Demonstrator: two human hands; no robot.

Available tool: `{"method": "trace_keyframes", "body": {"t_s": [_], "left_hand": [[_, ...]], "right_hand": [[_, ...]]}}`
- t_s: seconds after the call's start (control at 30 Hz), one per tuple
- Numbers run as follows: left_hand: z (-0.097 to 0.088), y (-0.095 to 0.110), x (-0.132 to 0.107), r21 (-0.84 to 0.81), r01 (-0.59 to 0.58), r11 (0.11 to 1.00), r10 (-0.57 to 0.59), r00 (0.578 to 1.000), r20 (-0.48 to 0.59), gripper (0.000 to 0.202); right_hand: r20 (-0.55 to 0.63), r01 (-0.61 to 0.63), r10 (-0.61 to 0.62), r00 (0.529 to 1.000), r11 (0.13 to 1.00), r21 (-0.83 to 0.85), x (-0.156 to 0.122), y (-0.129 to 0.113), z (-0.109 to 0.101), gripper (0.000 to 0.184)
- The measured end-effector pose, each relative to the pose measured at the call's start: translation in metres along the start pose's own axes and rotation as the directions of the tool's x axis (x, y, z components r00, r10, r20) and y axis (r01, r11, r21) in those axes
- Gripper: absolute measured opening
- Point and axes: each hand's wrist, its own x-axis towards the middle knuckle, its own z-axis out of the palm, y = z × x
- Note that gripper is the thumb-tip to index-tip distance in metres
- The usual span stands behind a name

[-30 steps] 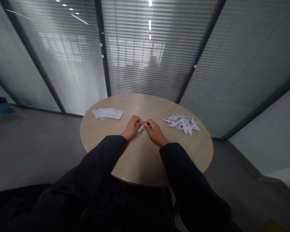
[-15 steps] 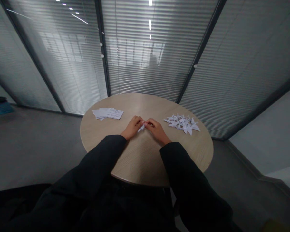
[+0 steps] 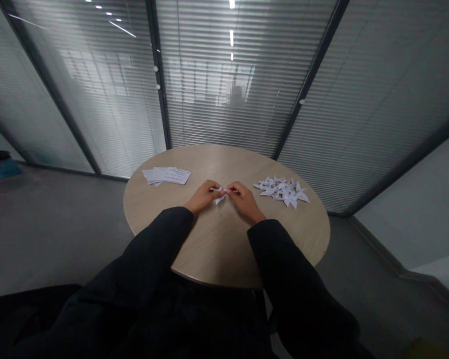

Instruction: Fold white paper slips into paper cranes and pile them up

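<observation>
Over the middle of the round wooden table (image 3: pixel 213 249), my left hand (image 3: pixel 205 196) and my right hand (image 3: pixel 244 200) meet at the fingertips. Between them they pinch a small folded white paper piece (image 3: pixel 219 200), partly covered by the fingers; pointed corners show below the left fingertips. To the right lies a pile of folded white paper cranes (image 3: pixel 282 189) with sharp points. On the left, a loose stack of white paper sheets (image 3: pixel 166 175) lies flat, with printed lines on the top one.
Glass partitions with blinds (image 3: pixel 224 114) rise just behind the table's far edge. At the far left, a blue container with a dark top (image 3: pixel 2 164) stands on the grey floor (image 3: pixel 60 224). A white wall (image 3: pixel 415 214) is at the right.
My left hand has shifted slightly left and its fingers have opened out a little, showing more of the folded paper. The right hand stays nearly in place. Pile and stack are unchanged.
</observation>
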Motion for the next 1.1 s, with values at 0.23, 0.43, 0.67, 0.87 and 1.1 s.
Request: {"method": "trace_keyframes", "body": {"t_s": [0.23,0.43,0.67,0.87,1.1], "left_hand": [[-0.004,0.007,-0.002,0.144,-0.092,0.985,0.086,0.995,0.049,0.014],[-0.006,0.012,-0.003,0.212,-0.175,0.962,0.165,0.984,0.064,0.008],[-0.004,0.012,-0.004,0.211,-0.196,0.958,0.181,0.98,0.088,0.01],[-0.004,0.012,-0.004,0.222,-0.175,0.959,0.153,0.982,0.113,0.01],[-0.003,0.014,-0.005,0.221,-0.207,0.953,0.182,0.975,0.128,0.012]], "right_hand": [[0.042,0.098,-0.094,0.995,0.989,-0.108,0.0,-0.001,-0.001,0.016],[0.063,0.064,-0.058,0.996,0.994,-0.091,0.0,0.003,-0.001,0.017],[0.108,0.044,-0.036,0.993,0.996,-0.074,-0.001,0.002,0.0,0.015],[0.095,0.095,-0.083,0.992,0.987,-0.133,-0.002,-0.004,0.0,0.014],[0.089,0.095,-0.073,0.993,0.955,-0.281,-0.002,-0.009,0.002,0.015]]}}
